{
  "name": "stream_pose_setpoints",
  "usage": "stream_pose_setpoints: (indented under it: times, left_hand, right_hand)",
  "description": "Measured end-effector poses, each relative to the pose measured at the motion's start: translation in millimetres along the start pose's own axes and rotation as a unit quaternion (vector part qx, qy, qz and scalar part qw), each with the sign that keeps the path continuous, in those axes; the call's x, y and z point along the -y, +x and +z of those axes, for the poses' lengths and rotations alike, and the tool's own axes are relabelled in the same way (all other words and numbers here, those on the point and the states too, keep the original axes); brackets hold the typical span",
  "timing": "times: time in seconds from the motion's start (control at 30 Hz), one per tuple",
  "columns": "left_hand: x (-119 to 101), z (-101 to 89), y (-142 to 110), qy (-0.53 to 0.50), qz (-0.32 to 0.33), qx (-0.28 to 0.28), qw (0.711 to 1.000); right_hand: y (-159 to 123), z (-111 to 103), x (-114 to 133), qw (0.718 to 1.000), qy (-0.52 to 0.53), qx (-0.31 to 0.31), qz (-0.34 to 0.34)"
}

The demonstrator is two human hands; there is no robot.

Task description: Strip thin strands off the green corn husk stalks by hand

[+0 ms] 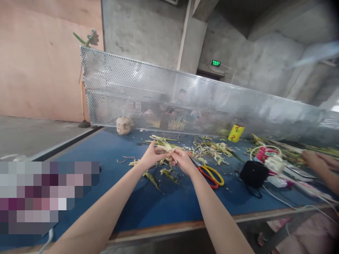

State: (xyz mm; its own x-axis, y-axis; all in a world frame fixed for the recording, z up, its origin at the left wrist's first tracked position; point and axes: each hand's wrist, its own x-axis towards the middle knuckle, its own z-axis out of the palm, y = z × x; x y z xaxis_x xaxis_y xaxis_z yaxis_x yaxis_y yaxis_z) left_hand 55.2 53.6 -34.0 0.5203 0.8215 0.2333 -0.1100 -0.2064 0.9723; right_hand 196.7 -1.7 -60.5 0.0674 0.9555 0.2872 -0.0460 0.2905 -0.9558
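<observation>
Near the middle of the blue table, my left hand (154, 155) and my right hand (182, 160) meet with fingertips pinched together. Both grip a pale green leafy plant strip (166, 145), whose upper end spreads above the fingers. Part of it is hidden by my hands. Just right of my right hand lie scissors (214, 175) with yellow and red handles, their blades pointing towards it. Greenish plant scraps (152, 181) are scattered on the table below my hands. Longer thin stalks (156, 143) lie behind them.
A perforated metal screen (148, 88) borders the table's (156, 211) back. A whitish lump (123, 126), plant trimmings (214, 150) and a yellow can-shaped container (236, 133) stand or lie before it. At right are a black pouch (254, 174), cables (280, 203) and another person's hand (316, 162).
</observation>
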Motion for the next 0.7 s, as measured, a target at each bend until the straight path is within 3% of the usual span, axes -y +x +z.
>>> stream_pose_setpoints:
  times: [0.17, 0.7]
  left_hand:
    - [0.8, -2.6, 0.9, 0.004, 0.010, 0.053, 0.999]
    - [-8.7, -3.8, -8.5, 0.063, -0.038, 0.111, 0.991]
  right_hand:
    - [1.3, 0.3, 0.7, 1.000, -0.014, -0.010, -0.014]
    - [1.7, 0.1, 5.1, 0.996, -0.075, -0.038, -0.035]
